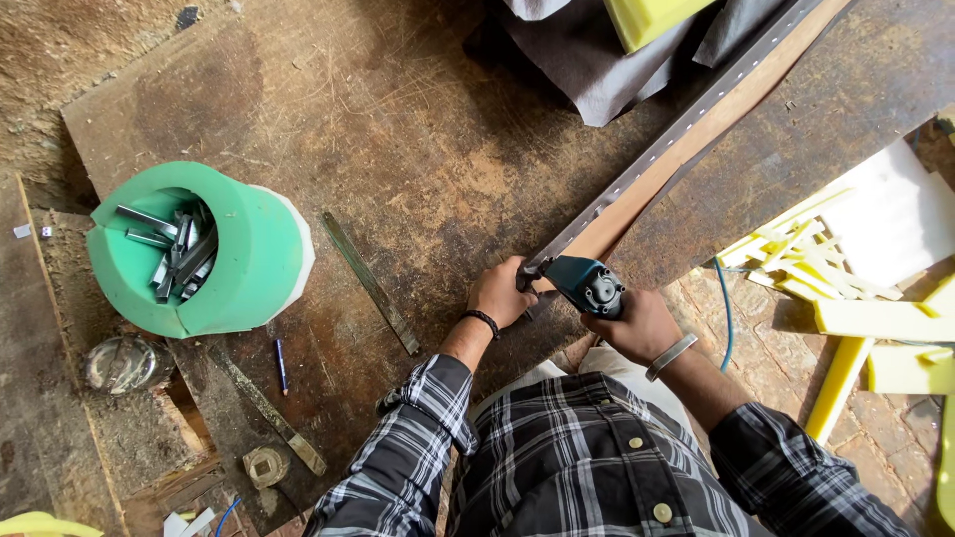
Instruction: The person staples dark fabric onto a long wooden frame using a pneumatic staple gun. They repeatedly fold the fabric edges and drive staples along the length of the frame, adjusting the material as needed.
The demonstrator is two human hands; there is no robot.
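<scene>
My right hand [637, 326] grips a teal pneumatic staple gun [587, 283] whose nose meets the near end of a long wooden strip [686, 139]. A grey band dotted with staples [657, 154] runs along that strip, which slants up to the right across the brown workbench [398, 129]. My left hand [502, 293] clasps the strip's near end, just left of the gun. A thin blue air hose [726, 313] drops away behind my right wrist.
A green foam tub [214, 254] holding several staple sticks sits at the left. A metal ruler [370, 283], a blue pen [281, 366] and a second metal bar [274, 418] lie on the bench. Yellow foam offcuts [846, 298] are piled at the right; grey cloth [587, 60] at the top.
</scene>
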